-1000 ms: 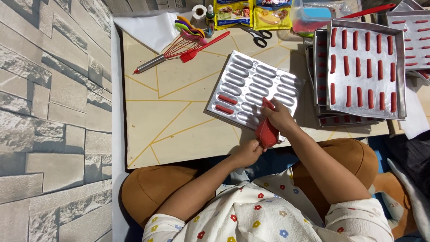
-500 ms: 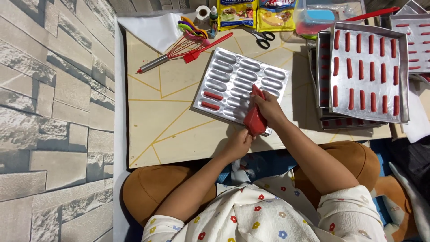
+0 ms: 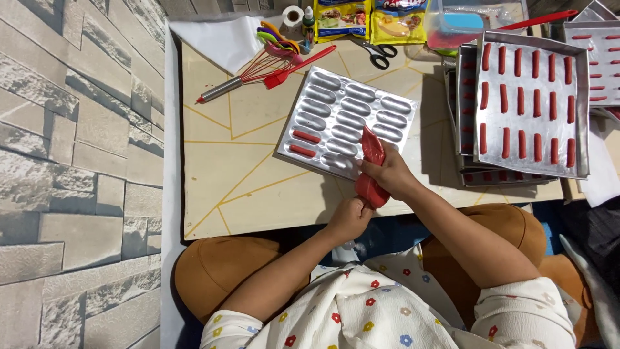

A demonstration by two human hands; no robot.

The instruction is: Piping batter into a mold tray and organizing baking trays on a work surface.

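I see my right hand [image 3: 389, 173] clamped around the middle of a red piping bag [image 3: 371, 169]; my left hand [image 3: 349, 218] pinches its tail below the grip. Above the grip, the bag's tip rests on the metal mould tray [image 3: 345, 121], beside two filled cavities.

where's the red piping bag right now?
Head view, centre: the red piping bag is gripped by both hands, its tip over the near edge of the silver finger mould tray, on the table.
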